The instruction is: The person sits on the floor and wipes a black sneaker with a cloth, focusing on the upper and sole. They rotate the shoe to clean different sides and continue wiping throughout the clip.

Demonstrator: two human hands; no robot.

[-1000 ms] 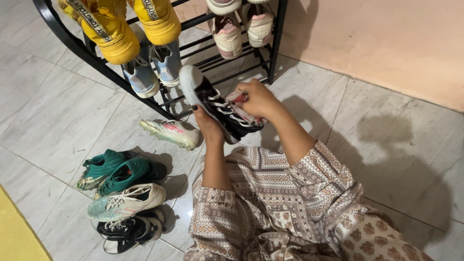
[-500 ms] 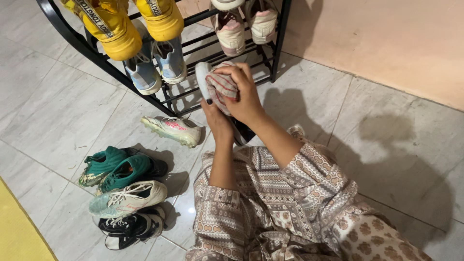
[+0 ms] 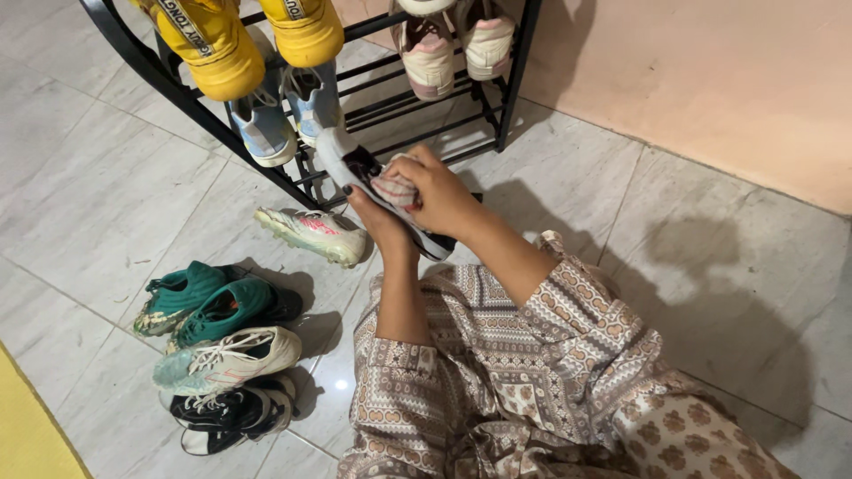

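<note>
Two hands at work on one black shoe (image 3: 355, 168), white sole, held above the floor just in front of the shoe rack (image 3: 417, 111). Left hand (image 3: 380, 223): under the shoe, fingers wrapped round its sole side, closed firm on it; dark nail polish shows. Right hand (image 3: 437, 193): on top, fingers closed on a striped cloth (image 3: 395, 189), cloth pressed to the shoe's upper, approx. mid-shoe. Toe end points up-left toward the rack's lower bars.

Rack: black metal, slatted shelves, against a peach wall (image 3: 710, 80). On it: yellow boots (image 3: 257, 40), 1 pr., top left; light blue sneakers (image 3: 282, 120), 1 pr., shelf below, just beside the held shoe's toe; pink-and-white sneakers (image 3: 457, 44), 1 pr., right side.

Floor: pale grey tiles (image 3: 115, 204). Loose items on it: white cleat with pink marks (image 3: 312, 232), single, near the left hand; green cleats (image 3: 209, 306), 1 pr., side by side, left of the person's knee; white-and-mint cleat (image 3: 226, 359), single, touching the green pr.; black-and-white shoe (image 3: 232, 412), nearest the camera. Yellow mat (image 3: 31, 435), corner only, bottom left.

Person: seated, patterned brown-and-cream sleeves and trousers.
</note>
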